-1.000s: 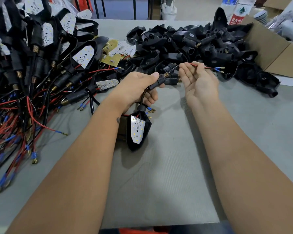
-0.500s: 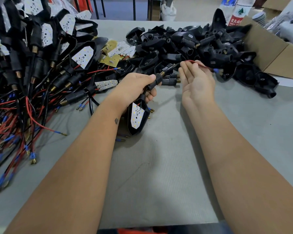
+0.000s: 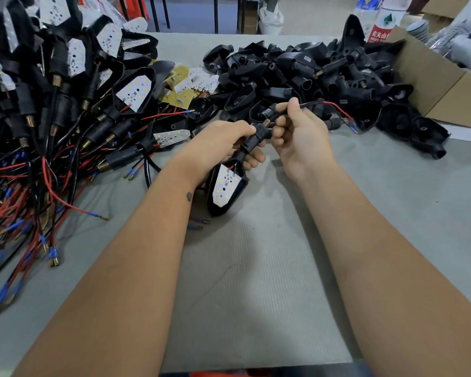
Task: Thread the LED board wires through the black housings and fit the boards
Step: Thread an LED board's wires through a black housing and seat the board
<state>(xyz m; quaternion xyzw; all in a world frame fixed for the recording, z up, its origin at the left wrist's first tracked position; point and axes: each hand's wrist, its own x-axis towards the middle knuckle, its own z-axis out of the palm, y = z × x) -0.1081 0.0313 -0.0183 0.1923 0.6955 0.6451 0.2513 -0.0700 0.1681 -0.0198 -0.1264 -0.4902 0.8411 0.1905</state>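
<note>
Now our tabletop [image 3: 256, 281] carries finished lamps at nine o'clock and empty housings at one o'clock. Our left hand [image 3: 223, 142] grips the housing [image 3: 229, 197]; its board [image 3: 225, 185] has drawn in since a second ago as our right hand's [image 3: 299, 137] fingers pinch the wires [image 3: 335, 107].

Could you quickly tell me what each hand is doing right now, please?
Left hand: closed, gripping the stem of the black housing.
Right hand: closed, fingers pinching the wires emerging from the stem.
</note>
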